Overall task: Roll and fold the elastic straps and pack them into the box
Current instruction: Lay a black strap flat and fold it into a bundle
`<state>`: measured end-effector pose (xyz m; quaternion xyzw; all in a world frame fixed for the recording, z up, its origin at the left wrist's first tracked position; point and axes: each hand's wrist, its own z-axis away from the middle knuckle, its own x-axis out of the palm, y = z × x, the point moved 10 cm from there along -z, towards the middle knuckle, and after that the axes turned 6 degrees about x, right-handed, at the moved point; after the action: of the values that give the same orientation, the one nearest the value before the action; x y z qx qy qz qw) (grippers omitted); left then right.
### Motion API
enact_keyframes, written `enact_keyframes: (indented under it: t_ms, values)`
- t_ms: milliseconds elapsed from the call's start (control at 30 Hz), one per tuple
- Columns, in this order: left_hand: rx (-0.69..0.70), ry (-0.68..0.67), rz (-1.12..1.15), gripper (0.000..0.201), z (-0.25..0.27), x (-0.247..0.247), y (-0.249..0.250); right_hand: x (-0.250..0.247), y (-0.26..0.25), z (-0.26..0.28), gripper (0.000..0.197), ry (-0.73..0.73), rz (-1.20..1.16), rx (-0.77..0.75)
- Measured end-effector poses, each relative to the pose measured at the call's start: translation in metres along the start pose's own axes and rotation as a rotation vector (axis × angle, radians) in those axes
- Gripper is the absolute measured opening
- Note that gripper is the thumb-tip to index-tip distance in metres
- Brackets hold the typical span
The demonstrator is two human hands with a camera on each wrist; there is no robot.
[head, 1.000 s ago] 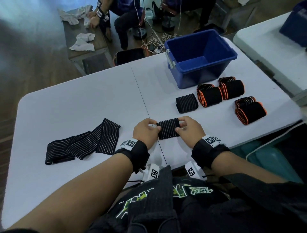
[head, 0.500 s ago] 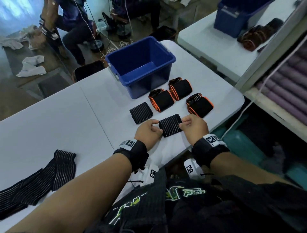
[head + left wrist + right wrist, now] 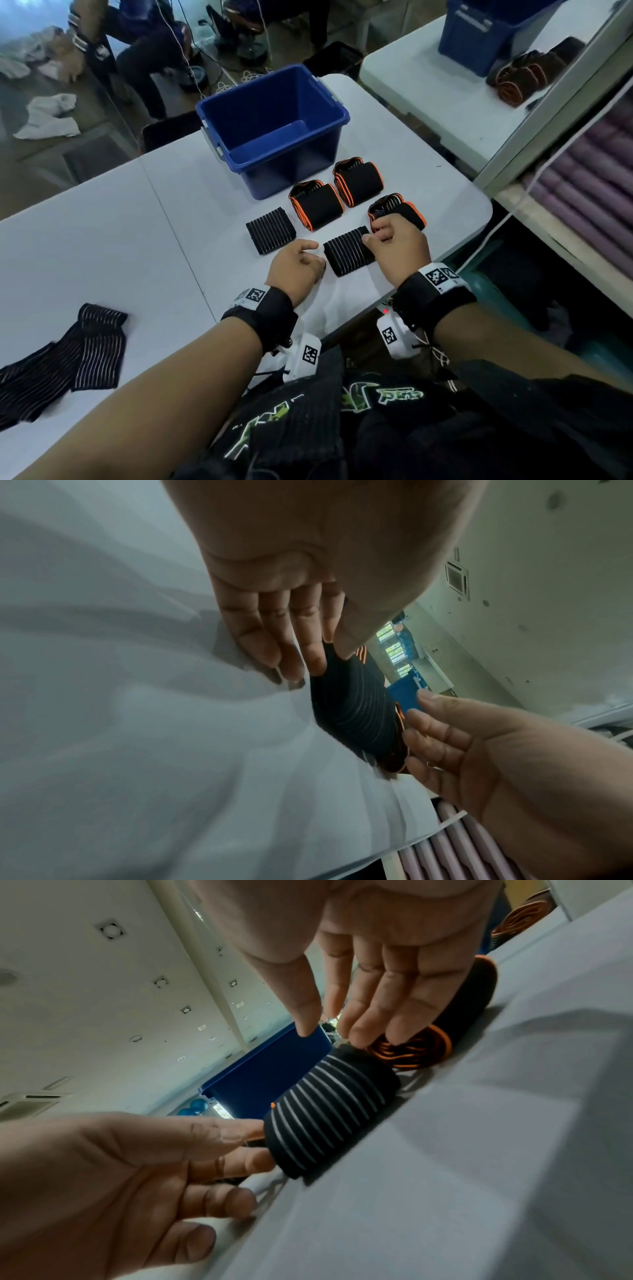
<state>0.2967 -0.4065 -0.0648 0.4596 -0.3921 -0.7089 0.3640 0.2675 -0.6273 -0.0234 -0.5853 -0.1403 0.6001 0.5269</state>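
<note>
A rolled black strap with pale stripes (image 3: pixel 349 251) lies on the white table (image 3: pixel 102 240) between my hands. My left hand (image 3: pixel 298 262) sits at its left end with straight fingers (image 3: pixel 291 656), the fingertips just at the roll (image 3: pixel 352 710). My right hand (image 3: pixel 394 246) is at the right end, its fingers (image 3: pixel 373 1010) fairly straight and touching the roll (image 3: pixel 329 1112), not wrapped round it. The blue box (image 3: pixel 274 126) stands empty behind. One more striped roll (image 3: pixel 270 231) and three orange-edged rolls (image 3: pixel 317 205) (image 3: pixel 358 181) (image 3: pixel 397 212) lie in front of the box.
An unrolled striped strap (image 3: pixel 68 359) lies flat at the table's near left. The table's right edge (image 3: pixel 479 219) is close to my right hand. A second table (image 3: pixel 445 96) with another blue box and rolls stands beyond. A person sits at the far left.
My hands carried the striped roll to the right, beside the orange-edged rolls, and loosened their hold on it. My head turned right, so the flat strap slid to the left edge.
</note>
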Motion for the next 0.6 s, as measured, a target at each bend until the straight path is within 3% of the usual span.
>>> enact_keyframes:
  t_ms: [133, 267, 600]
  values:
    - [-0.014, 0.041, 0.007, 0.018, 0.005, -0.02, -0.01, 0.026, -0.03, 0.0, 0.024, -0.074, 0.018, -0.052]
    - [-0.045, 0.13, 0.012, 0.019, 0.022, -0.063, -0.027, 0.083, -0.067, 0.015, 0.025, -0.219, 0.111, -0.157]
    - [-0.211, 0.557, -0.032, 0.016, 0.135, -0.229, -0.112, 0.242, -0.13, 0.089, 0.01, -0.584, 0.308, -0.349]
